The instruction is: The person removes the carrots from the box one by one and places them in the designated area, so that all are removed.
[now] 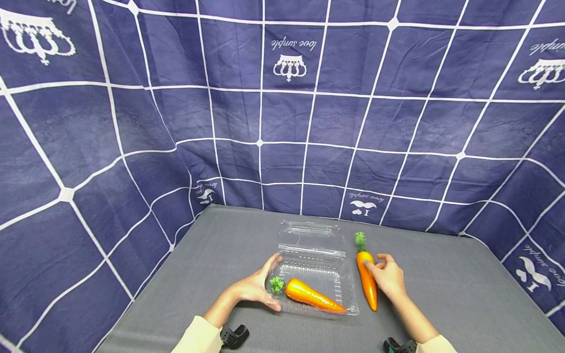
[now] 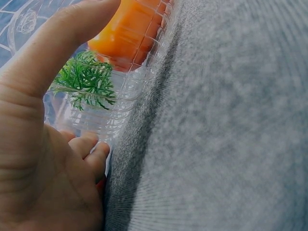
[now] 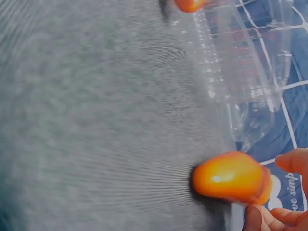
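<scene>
A clear plastic clamshell box (image 1: 309,262) lies on the grey table, its lid (image 1: 309,230) folded back. Inside its front part rests an orange toy carrot (image 1: 311,295) with a green leafy top (image 2: 89,82), pointed end to the right. My left hand (image 1: 256,287) holds the box's left side, thumb at the front corner and fingers farther back. Just right of the box, a second toy carrot (image 1: 368,282) lies on the table, leaves pointing away. At its thick end is my right hand (image 1: 390,277), thumb over the carrot and index finger apart from it.
Grey cloth covers the table (image 1: 212,255). A blue curtain (image 1: 282,113) with white grid lines hangs behind it and at both sides. Dark bands (image 1: 234,336) sit at both wrists, near the cream sleeves (image 1: 198,338).
</scene>
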Demonstrator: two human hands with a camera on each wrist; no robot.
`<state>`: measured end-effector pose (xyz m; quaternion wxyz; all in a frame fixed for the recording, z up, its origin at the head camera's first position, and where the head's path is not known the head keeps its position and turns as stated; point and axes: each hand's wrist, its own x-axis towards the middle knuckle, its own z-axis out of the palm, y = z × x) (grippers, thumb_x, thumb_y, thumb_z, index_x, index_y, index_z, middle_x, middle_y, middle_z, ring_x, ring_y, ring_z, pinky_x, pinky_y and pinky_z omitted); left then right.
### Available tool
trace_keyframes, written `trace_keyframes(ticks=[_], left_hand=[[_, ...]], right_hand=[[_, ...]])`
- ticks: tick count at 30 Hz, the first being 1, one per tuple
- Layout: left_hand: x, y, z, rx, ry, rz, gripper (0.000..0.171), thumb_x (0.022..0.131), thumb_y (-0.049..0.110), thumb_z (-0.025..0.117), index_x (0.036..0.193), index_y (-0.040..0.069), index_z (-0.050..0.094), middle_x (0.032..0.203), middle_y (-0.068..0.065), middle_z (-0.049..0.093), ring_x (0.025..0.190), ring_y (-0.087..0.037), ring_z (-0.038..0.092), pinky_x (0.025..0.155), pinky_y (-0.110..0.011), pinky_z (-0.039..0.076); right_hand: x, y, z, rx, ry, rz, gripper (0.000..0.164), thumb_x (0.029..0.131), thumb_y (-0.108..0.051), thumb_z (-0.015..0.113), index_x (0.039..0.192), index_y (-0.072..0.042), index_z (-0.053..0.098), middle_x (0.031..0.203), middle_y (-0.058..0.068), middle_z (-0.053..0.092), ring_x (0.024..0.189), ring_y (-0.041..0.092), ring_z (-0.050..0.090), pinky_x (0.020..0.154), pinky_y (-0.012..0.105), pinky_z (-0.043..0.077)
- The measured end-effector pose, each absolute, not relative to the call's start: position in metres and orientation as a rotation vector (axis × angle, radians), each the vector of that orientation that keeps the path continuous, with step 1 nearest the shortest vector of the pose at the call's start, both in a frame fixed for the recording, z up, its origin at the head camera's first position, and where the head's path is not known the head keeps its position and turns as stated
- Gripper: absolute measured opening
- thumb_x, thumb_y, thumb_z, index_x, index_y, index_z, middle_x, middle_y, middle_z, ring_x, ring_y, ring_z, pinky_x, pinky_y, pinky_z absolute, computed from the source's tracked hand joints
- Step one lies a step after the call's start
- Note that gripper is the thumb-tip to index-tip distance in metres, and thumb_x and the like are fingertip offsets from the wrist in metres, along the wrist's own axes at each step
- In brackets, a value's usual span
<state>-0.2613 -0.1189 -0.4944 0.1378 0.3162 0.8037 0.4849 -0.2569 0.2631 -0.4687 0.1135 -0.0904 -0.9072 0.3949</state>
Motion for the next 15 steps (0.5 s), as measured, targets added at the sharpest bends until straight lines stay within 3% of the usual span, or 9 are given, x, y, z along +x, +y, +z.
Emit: trace_keyframes(ticks=[6, 15], left_hand=[[-0.262, -0.119, -0.494, 0.914, 2.323, 1.405, 0.132, 0.062, 0.017, 0.094, 0.155, 0.008, 0.001, 0.160, -0.017, 0.016, 0.145, -0.032, 0.016, 0.114, -0.051, 0.015], [-0.260, -0.119, -0.495, 0.908, 2.325, 1.400, 0.132, 0.062, 0.019, 0.094, 0.155, 0.009, 0.001, 0.160, -0.018, 0.015, 0.144, -0.033, 0.017, 0.114, -0.053, 0.016]], right_hand=[[-0.256, 0.259, -0.456, -0.253, -2.631, 1.095, 0.053, 0.089, -0.033, 0.069, 0.122, 0.005, 0.055, 0.086, 0.011, 0.067, 0.075, 0.023, 0.059, 0.068, 0.033, 0.044], [-0.251, 0.235, -0.437, -0.144, -2.540, 1.250, 0.046, 0.089, -0.027, 0.072, 0.122, 0.002, 0.058, 0.091, 0.010, 0.065, 0.064, 0.010, 0.056, 0.055, 0.023, 0.045]])
